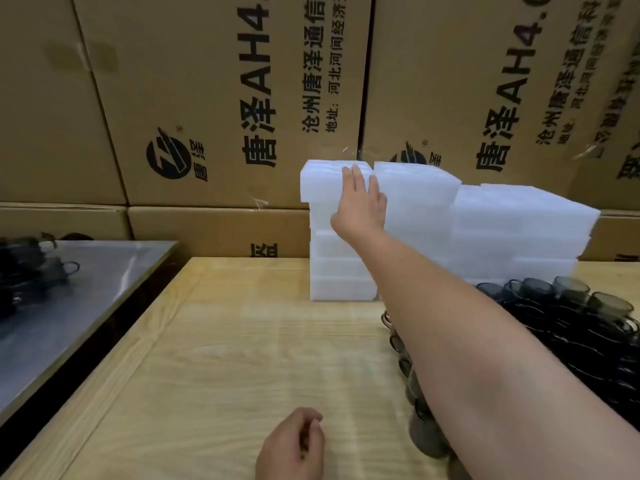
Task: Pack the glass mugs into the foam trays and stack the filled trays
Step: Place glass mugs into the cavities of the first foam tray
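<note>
Evidently the right hand (360,202) was the nearer one. It reached far forward, fingers straight and flat against the top foam tray (320,183) of the left stack (341,271) at the back of the bench (259,358), with its thumb out of sight. That tray lay directly under the fingertips, long axis across the view, overhanging the stack slightly leftward. The left hand (294,445) rested close by, loosely curled, with nothing seen in it. The glass mugs (571,313) were heaped on the right, partly hidden by the forearm and cut off at the frame edge.
</note>
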`<state>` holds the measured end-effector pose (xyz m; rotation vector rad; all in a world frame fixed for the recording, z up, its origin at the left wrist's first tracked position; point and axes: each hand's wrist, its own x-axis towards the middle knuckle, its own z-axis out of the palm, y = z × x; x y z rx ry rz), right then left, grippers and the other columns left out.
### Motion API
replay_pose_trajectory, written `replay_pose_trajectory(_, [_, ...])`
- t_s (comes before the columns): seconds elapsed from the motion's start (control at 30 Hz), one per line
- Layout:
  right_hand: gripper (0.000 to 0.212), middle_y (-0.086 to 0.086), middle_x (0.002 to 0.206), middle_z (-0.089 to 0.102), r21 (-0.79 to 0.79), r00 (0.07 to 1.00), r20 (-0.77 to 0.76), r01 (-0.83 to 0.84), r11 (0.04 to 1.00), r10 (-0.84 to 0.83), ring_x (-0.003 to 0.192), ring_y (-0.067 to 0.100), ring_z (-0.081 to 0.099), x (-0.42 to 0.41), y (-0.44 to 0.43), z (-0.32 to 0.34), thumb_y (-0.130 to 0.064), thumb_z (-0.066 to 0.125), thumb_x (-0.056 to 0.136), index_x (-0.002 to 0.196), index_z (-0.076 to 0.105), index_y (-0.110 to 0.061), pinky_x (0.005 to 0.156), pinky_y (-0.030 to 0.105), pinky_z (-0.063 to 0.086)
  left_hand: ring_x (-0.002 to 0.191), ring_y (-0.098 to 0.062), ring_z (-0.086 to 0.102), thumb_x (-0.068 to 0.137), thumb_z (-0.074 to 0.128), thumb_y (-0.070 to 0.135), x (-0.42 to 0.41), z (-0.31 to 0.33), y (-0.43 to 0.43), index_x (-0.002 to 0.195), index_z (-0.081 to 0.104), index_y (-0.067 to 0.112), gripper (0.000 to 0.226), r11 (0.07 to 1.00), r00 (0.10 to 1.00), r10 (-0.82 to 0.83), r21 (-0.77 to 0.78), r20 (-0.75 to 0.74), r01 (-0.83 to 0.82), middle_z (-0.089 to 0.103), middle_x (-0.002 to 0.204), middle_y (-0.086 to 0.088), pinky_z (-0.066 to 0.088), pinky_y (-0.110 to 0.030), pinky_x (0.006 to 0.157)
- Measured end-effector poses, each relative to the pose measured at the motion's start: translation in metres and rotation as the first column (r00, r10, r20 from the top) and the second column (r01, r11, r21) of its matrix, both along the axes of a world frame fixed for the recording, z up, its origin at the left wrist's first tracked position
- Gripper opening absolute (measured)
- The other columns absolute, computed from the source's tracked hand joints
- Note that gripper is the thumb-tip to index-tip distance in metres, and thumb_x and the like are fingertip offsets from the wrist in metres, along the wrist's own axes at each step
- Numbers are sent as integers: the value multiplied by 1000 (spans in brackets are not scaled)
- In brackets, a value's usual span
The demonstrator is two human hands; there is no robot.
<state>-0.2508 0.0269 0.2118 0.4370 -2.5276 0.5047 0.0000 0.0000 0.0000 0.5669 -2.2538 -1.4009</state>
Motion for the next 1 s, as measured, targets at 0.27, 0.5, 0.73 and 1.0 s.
replay_pose_trajectory(0.27, [60, 8, 137, 32, 93, 996, 60, 66, 994, -71, 119, 32, 35, -34, -10, 20, 0, 53, 81, 135, 31, -15, 76, 33, 35, 49, -10, 57, 70, 74, 5, -12, -17, -3, 78, 59, 51, 49, 996, 992, 41, -73, -123, -50, 59, 49, 10, 45, -16, 50])
replay_pose_trajectory(0.5, [57, 13, 135, 30, 48, 993, 33, 109, 993, -111, 113, 32, 38, -10, -11, 24, 3, 58, 78, 129, 36, -9, 68, 30, 38, 49, -7, 56, 79, 65, 24, -10, -17, -3, 80, 56, 57, 34, 997, 996, 27, -74, -87, -33, 61, 54, 10, 45, -16, 52])
replay_pose_trajectory(0.73, [39, 8, 130, 31, -140, 963, 229, -112, 984, 142, 115, 33, 33, 130, 16, -8, -2, 45, 83, 122, 43, -7, 78, 32, 33, 63, -15, 64, 95, 54, 11, -3, -5, -8, 76, 68, 23, 27, 965, 984, 102, 256, -148, -62, 68, 64, 0, 50, -34, 67])
replay_pose_trajectory(1.0, [45, 1, 123, 33, 63, 869, 337, -405, 912, 363, 107, 25, 36, 267, 109, -112, 6, 42, 77, 118, 43, -12, 83, 29, 32, 79, -12, 65, 100, 26, 45, 41, -3, -75, 126, 53, 19, 45, 430, 926, 326, 902, -190, 33, 51, 137, -9, 44, -35, 75])
